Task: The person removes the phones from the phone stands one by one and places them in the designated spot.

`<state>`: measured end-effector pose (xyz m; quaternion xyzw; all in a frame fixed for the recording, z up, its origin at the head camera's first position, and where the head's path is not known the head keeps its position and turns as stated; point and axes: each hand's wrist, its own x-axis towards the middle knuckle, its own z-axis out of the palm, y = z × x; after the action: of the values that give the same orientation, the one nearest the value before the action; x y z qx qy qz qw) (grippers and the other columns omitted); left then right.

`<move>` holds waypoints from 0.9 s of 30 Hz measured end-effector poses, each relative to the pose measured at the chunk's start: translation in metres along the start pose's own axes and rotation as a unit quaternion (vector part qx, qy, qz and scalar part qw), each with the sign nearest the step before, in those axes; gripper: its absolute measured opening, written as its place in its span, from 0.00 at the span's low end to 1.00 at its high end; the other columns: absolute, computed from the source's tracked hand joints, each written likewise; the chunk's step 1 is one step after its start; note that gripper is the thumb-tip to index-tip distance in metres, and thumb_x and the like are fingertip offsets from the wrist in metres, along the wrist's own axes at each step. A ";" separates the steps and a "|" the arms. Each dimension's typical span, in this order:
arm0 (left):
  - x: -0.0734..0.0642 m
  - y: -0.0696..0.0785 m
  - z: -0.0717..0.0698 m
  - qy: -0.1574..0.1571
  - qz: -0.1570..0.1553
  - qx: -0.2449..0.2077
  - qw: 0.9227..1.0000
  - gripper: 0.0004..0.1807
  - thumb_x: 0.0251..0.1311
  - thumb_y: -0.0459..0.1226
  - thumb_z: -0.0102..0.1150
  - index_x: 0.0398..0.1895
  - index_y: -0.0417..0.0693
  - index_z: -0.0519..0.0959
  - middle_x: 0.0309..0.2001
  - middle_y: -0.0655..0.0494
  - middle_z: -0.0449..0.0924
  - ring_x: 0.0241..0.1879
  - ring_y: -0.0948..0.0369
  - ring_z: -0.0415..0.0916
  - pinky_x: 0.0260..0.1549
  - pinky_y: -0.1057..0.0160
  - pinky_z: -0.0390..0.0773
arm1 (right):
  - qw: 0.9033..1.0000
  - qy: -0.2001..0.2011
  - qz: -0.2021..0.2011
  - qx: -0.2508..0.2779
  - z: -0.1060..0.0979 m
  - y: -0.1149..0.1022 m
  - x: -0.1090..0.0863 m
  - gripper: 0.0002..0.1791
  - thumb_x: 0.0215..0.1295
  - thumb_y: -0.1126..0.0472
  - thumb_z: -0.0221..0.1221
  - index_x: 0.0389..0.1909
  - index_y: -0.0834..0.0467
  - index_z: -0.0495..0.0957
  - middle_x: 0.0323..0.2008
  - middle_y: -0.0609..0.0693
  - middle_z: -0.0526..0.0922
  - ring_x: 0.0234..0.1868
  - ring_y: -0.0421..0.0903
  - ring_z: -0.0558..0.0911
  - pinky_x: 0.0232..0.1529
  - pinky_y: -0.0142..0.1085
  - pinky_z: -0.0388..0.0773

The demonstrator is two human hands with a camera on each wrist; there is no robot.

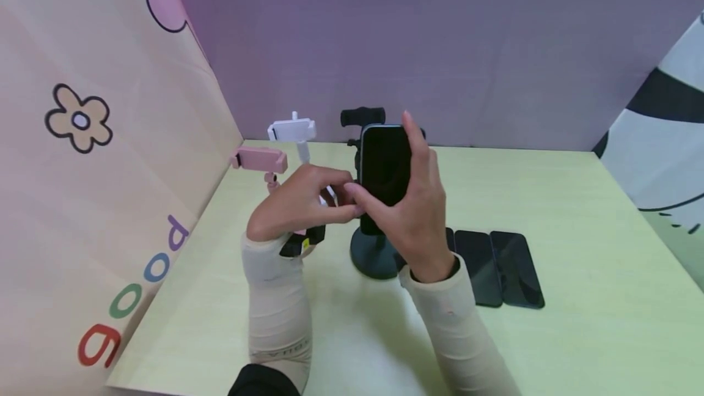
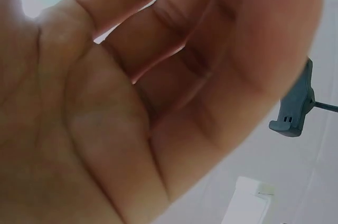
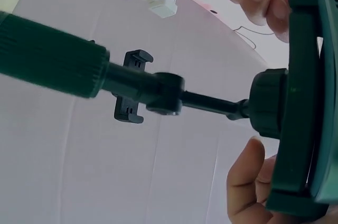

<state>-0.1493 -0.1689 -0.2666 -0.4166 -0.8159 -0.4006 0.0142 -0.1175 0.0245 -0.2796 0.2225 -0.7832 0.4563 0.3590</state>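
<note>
A black smartphone (image 1: 382,164) stands upright, its dark screen facing me. Behind it is a dark phone holder (image 3: 298,102), whose clamp spans the phone's back and joins a thin jointed stem. My right hand (image 1: 415,206) grips the phone, fingers along the right edge and thumb across the lower front. From the other side, my left hand (image 1: 308,200) brings its bent fingers and thumb together at the phone's left edge. The left wrist view shows mostly that palm, hiding the fingertips' contact. A round dark base (image 1: 375,255) sits on the table below the phone.
Left of the phone stand a white phone holder (image 1: 293,131) and a pink one (image 1: 260,159). Another black holder (image 1: 363,116) rises behind. Several dark phones (image 1: 517,271) lie side by side on the pale table (image 1: 594,212), right of my right wrist. Cloth backdrops surround the table.
</note>
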 end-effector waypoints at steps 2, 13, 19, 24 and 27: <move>0.000 0.000 0.001 0.000 0.002 -0.005 1.000 0.02 0.59 0.40 0.63 0.31 0.56 0.78 0.27 0.66 0.79 0.26 0.67 0.75 0.26 0.63 0.77 | 1.000 0.000 0.000 -0.005 0.000 0.001 0.000 0.56 0.47 0.51 0.74 0.74 0.49 0.51 0.59 0.56 0.70 0.54 0.49 0.72 0.46 0.45 0.80; 0.002 0.000 0.004 -0.005 0.006 0.017 1.000 0.03 0.55 0.37 0.61 0.32 0.55 0.79 0.27 0.68 0.78 0.27 0.67 0.75 0.29 0.64 0.78 | 0.999 0.015 -0.027 0.008 0.005 0.004 0.000 0.51 0.51 0.54 0.71 0.73 0.53 0.52 0.60 0.56 0.71 0.53 0.49 0.73 0.45 0.44 0.80; 0.006 -0.001 0.005 0.006 0.025 0.040 0.999 0.02 0.52 0.37 0.58 0.28 0.54 0.76 0.24 0.66 0.74 0.26 0.66 0.72 0.27 0.64 0.75 | 0.999 0.030 -0.040 0.018 0.007 0.006 0.002 0.49 0.51 0.56 0.70 0.72 0.56 0.55 0.61 0.55 0.71 0.53 0.49 0.73 0.45 0.44 0.80; 0.005 -0.003 0.003 0.002 0.032 0.028 0.999 0.02 0.51 0.36 0.56 0.27 0.54 0.75 0.24 0.65 0.73 0.26 0.66 0.72 0.27 0.64 0.75 | 0.998 0.032 -0.048 0.023 0.007 0.005 0.003 0.48 0.50 0.58 0.70 0.71 0.57 0.56 0.60 0.56 0.72 0.53 0.49 0.74 0.46 0.44 0.80; 0.004 -0.005 0.001 -0.001 0.036 0.017 0.999 0.00 0.53 0.37 0.55 0.28 0.53 0.76 0.25 0.65 0.74 0.27 0.67 0.72 0.28 0.64 0.75 | 0.998 0.038 -0.052 0.023 0.007 0.005 0.004 0.47 0.49 0.60 0.70 0.70 0.57 0.57 0.60 0.56 0.72 0.52 0.50 0.74 0.46 0.45 0.80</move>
<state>-0.1548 -0.1669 -0.2690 -0.4463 -0.8070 -0.3851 0.0349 -0.1256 0.0207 -0.2814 0.2537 -0.7457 0.4631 0.4063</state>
